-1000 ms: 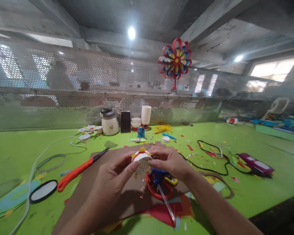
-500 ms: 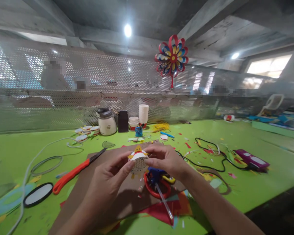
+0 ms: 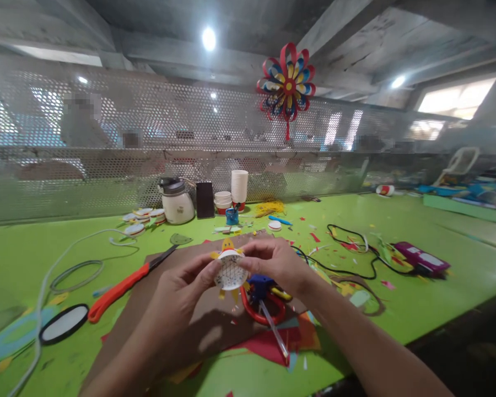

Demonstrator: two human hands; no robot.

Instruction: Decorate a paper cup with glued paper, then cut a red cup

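White paper cup (image 3: 230,271) (yellow trim) — base tipped toward camera — pinched between left hand (image 3: 181,289), right hand (image 3: 275,263).

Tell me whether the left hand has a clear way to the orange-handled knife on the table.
Probably yes. The orange-handled knife lies in the open left of the left hand, nothing between them, but that hand, like the right hand, is holding the paper cup.
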